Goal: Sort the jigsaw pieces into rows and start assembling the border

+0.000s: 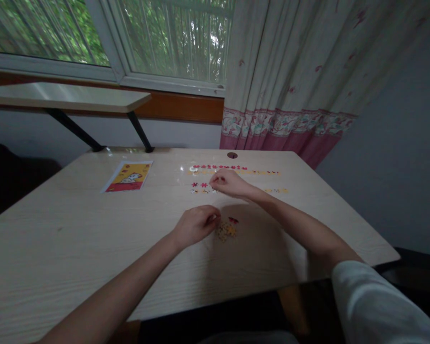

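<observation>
My left hand (pixel 198 224) is closed in a pinch at the left edge of a small heap of yellowish puzzle pieces (pixel 226 231). Whatever its fingertips hold is too small to make out. A dark red piece (pixel 233 220) lies just behind the heap. Farther off, my right hand (pixel 231 183) is pinched shut low over the right end of a short row of red pieces (pixel 199 185); its fingers and palm hide part of the rows. White and yellow pieces (pixel 199 191) lie just in front of that row. Anything in the right fingertips is hidden.
Behind my right hand run a row of red pieces (pixel 218 167) and a row of yellow ones (pixel 265 172). More yellow pieces (pixel 276 190) lie to the right. A picture sheet (pixel 129 177) rests on the left of the table (pixel 93 248). A raised shelf (pixel 68 97) stands behind.
</observation>
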{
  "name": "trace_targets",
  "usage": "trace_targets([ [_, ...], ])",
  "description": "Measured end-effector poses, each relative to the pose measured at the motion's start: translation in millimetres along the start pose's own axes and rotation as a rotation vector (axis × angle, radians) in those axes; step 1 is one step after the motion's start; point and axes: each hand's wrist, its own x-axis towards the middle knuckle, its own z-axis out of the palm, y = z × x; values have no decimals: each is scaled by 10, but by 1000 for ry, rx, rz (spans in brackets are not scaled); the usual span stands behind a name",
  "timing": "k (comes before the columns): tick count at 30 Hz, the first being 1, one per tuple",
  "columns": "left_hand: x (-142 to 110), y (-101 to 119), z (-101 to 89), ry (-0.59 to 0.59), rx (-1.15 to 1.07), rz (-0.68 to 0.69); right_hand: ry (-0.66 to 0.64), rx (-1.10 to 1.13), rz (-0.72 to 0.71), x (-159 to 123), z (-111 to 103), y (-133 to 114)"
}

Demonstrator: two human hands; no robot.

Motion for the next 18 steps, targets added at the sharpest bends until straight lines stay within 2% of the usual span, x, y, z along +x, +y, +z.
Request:
trace_targets([
  [4, -12, -2, -33, -36, 7, 61, -128, 60, 20, -478, -176, -108],
  [8, -2, -28, -75, -65, -28, 66, -213, 81, 19, -777, -176, -191],
  [12, 27, -40, -98, -20, -182, 77, -170, 100, 58, -923, -91, -225],
  [18, 39, -6, -139, 153, -403, 126, -73, 163, 133, -957, -7, -327],
])
